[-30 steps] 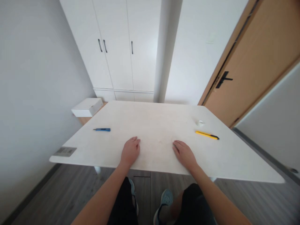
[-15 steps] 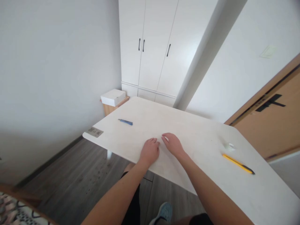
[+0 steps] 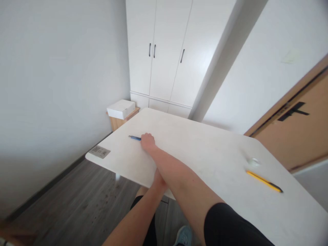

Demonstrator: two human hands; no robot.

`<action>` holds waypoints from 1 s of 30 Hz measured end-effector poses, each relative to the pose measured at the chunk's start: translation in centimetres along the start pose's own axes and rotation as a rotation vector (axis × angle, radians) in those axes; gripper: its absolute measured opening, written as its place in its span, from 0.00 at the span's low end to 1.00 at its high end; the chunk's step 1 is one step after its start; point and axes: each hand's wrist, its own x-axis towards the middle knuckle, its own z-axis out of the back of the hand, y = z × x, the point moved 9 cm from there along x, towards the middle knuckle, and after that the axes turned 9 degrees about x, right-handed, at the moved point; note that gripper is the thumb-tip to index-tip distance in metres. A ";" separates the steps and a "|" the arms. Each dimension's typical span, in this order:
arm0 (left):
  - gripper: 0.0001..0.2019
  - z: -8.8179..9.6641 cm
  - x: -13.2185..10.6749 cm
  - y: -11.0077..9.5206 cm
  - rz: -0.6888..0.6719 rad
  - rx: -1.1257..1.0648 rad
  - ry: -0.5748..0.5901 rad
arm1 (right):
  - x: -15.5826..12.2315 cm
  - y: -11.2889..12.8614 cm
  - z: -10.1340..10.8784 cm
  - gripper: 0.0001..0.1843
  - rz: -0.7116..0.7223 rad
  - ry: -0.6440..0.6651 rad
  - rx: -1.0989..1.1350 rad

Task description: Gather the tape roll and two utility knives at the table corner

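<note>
My right hand (image 3: 148, 141) reaches across my body to the far left of the white table (image 3: 205, 150). Its fingers are curled over the near end of a blue utility knife (image 3: 134, 137), which lies flat on the tabletop with its tip poking out to the left. My left hand (image 3: 158, 178) rests at the table's front edge. My right forearm crosses over it, so only its wrist side shows and its fingers are hidden.
A yellow utility knife (image 3: 263, 181) and a small clear tape roll (image 3: 253, 161) lie at the table's right. A grey label (image 3: 99, 151) marks the left corner. A white box (image 3: 121, 108) sits on a wooden stand beyond; white cupboards (image 3: 164, 51) and a wooden door (image 3: 302, 136) stand behind.
My right hand has moved from beside the left hand at the front edge, crossed over it, and closed on the blue knife. My head has turned left.
</note>
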 end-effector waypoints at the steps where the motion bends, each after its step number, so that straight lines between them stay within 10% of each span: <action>1: 0.19 0.3 0.0 0.0 -0.008 0.015 -0.007 | -0.5 -0.7 0.3 0.14 -0.002 -0.009 -0.005; 7: 0.18 1.5 0.3 -0.8 -0.116 0.134 -0.021 | -10.1 -14.7 6.1 0.15 -0.172 -0.097 0.056; 12: 0.20 0.9 0.2 -0.9 -0.158 0.306 -0.028 | -30.8 -33.3 12.2 0.17 -0.531 -0.227 -0.031; 16: 0.21 0.7 0.2 -0.9 -0.194 0.339 -0.044 | -46.5 -43.8 15.2 0.17 -0.879 -0.297 -0.103; 20: 0.22 0.7 0.3 -0.7 -0.212 0.357 -0.053 | -51.7 -47.5 16.2 0.18 -0.970 -0.315 -0.127; 30: 0.23 0.7 0.4 -0.4 -0.227 0.379 -0.063 | -48.9 -45.2 16.6 0.22 -0.924 -0.409 -0.144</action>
